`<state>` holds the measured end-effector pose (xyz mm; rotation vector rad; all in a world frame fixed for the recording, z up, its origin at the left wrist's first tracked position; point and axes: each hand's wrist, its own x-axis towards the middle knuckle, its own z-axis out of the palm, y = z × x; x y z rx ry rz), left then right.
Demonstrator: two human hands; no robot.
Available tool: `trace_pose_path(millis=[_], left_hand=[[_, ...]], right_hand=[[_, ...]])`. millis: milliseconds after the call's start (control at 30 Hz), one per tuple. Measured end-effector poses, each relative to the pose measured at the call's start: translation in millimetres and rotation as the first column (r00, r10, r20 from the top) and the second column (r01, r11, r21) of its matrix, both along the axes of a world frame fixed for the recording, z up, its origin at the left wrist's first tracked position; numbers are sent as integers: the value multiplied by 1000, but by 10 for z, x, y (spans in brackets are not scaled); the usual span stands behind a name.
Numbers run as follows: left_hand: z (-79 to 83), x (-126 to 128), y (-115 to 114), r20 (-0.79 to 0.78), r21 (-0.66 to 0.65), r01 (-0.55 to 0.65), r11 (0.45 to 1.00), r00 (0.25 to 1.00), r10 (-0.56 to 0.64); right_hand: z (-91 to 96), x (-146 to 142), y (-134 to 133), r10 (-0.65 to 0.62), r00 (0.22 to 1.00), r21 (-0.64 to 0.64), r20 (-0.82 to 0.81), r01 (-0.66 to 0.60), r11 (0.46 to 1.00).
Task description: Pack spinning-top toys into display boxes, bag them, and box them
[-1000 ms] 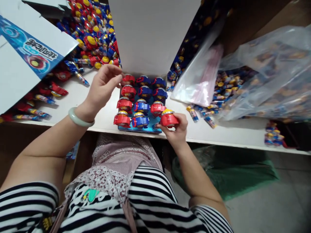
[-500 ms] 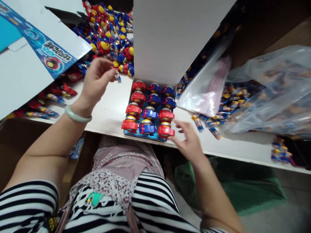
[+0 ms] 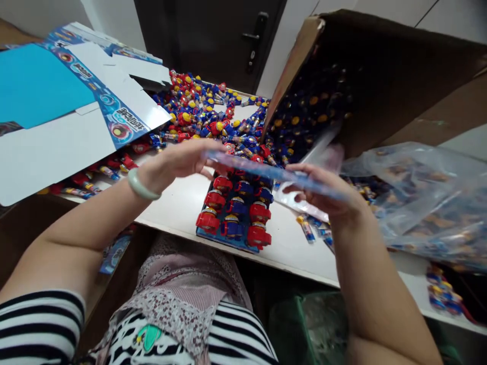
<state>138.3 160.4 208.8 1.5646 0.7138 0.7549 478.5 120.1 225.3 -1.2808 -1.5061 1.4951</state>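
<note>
My left hand [image 3: 186, 159] and my right hand [image 3: 319, 187] hold opposite ends of a thin cardboard box lid [image 3: 262, 168], blue-printed and seen almost edge-on, slightly blurred. Under it stands an open display box [image 3: 228, 243] at the table's front edge. Rows of red toys [image 3: 208, 220] and blue toys [image 3: 232, 228] with round silvery tops fill it in three columns. The lid and my fingers hide part of the back rows. Part of my right palm lies behind the lid's end.
Loose red and blue toys [image 3: 205, 104] heap up at the back. Flattened printed boxes [image 3: 72, 132] lie at left. A big brown carton [image 3: 422, 111] with toys stands back right, beside a clear plastic bag [image 3: 422, 187]. Small tubes [image 3: 305, 228] lie right of the display box.
The lid, upright with its white inner face showing, has tilted to edge-on. Both hands have moved to its ends; the small tube near my left hand is no longer visible there.
</note>
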Motion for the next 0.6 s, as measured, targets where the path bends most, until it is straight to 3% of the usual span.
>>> trace_pose_path(millis=[100, 167, 233, 267, 300, 467, 600], left_hand=[[-332, -50, -266, 70, 104, -31, 994, 997, 24], [-457, -24, -294, 124, 227, -162, 960, 983, 136], [-502, 0, -248, 150, 384, -281, 879, 959, 241], [-505, 0, -219, 137, 444, -289, 848, 957, 254], [-503, -11, -199, 107, 483, -265, 834, 964, 245], [-579, -132, -286, -38, 523, -123, 844, 985, 167], [-732, -182, -370, -80, 606, -132, 785, 971, 226]], right_hand=[[-237, -21, -315, 25, 994, 80, 103, -33, 996], [-327, -111, -377, -119, 963, 287, 243, 46, 957], [-382, -200, -378, -354, 867, 549, 351, 116, 828], [-403, -229, -377, -438, 819, 636, 371, 119, 762], [-425, -242, -384, -470, 795, 673, 383, 108, 731], [-552, -174, -560, -221, 852, 527, 475, -74, 847], [-638, -175, -687, -243, 807, 566, 539, -134, 813]])
